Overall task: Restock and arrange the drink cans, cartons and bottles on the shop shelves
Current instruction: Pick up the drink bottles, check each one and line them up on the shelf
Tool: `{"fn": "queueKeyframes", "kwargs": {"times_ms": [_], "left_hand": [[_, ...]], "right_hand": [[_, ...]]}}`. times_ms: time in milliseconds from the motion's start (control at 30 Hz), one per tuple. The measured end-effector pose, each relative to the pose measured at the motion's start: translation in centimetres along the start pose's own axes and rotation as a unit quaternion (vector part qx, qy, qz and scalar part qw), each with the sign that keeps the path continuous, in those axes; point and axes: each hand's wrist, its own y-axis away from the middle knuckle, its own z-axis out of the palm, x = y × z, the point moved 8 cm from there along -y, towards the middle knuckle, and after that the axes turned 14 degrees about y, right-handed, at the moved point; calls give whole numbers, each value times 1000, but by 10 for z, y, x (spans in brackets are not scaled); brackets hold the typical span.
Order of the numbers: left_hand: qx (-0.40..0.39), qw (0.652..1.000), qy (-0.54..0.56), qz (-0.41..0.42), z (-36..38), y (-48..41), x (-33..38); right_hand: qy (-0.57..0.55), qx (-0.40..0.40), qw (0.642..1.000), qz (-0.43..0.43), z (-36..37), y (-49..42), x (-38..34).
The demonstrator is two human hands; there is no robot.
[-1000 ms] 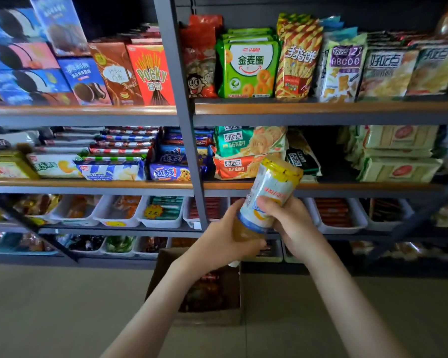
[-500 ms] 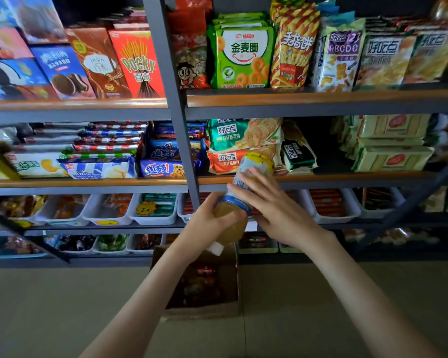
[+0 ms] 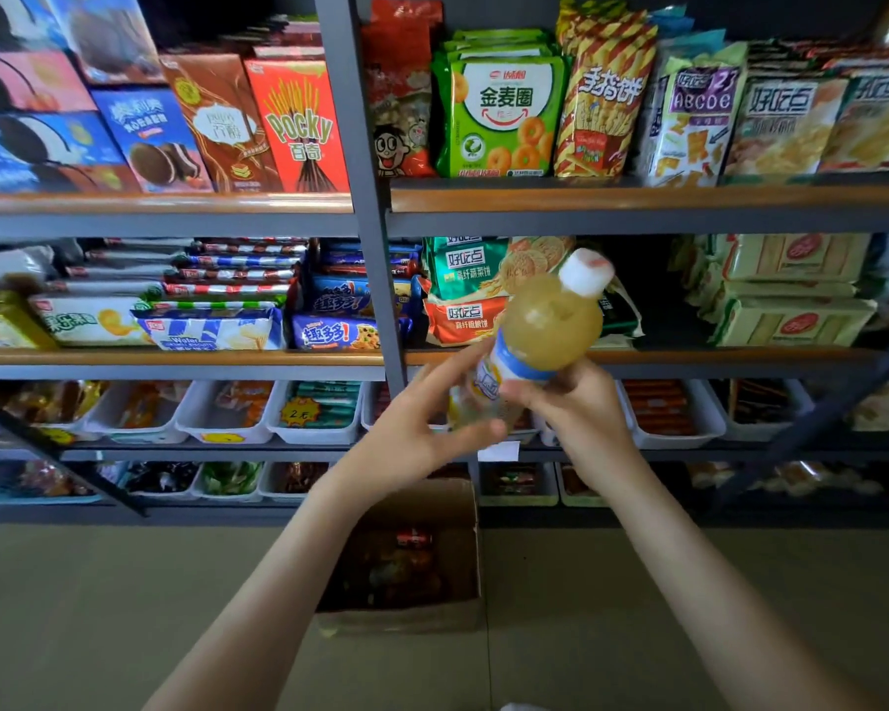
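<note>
A small bottle (image 3: 550, 320) of yellow drink with a white cap and a blue-and-white label is held tilted in front of the middle shelf (image 3: 689, 357), cap pointing up and to the right. My right hand (image 3: 573, 407) grips its lower half from the right. My left hand (image 3: 422, 428) is at the bottle's base, with fairly straight, spread fingers and the thumb touching the bottom end. The image is blurred there, and the hands partly hide the base.
A grey shelf post (image 3: 370, 213) stands just left of the bottle. The shelves hold snack boxes and bags, with white trays (image 3: 319, 433) of snacks lower down. An open cardboard box (image 3: 406, 623) holding more drinks sits on the floor below my hands.
The bottle has been turned over: its cap pointed down at my left hand before and now points up and right. My left hand's fingers have loosened while my right hand took the grip.
</note>
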Motion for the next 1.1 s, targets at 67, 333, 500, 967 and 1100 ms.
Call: {"fn": "queueKeyframes", "kwargs": {"times_ms": [67,333,500,967,1100], "left_hand": [[0,1000,-6,7,5,2,-4],[65,996,37,58,5,9,-3],[143,984,-14,105,12,19,6],[249,960,-125,26,0,17,17],[220,971,-85,23,1,12,23]], "right_hand": [[-113,-24,992,43,4,2,1],[-328,-26,923,199,14,20,26],[-359,-42,901,241,14,27,29],[369,-180,910,-55,6,29,-6],[333,-92,937,-46,1,26,-5]]}}
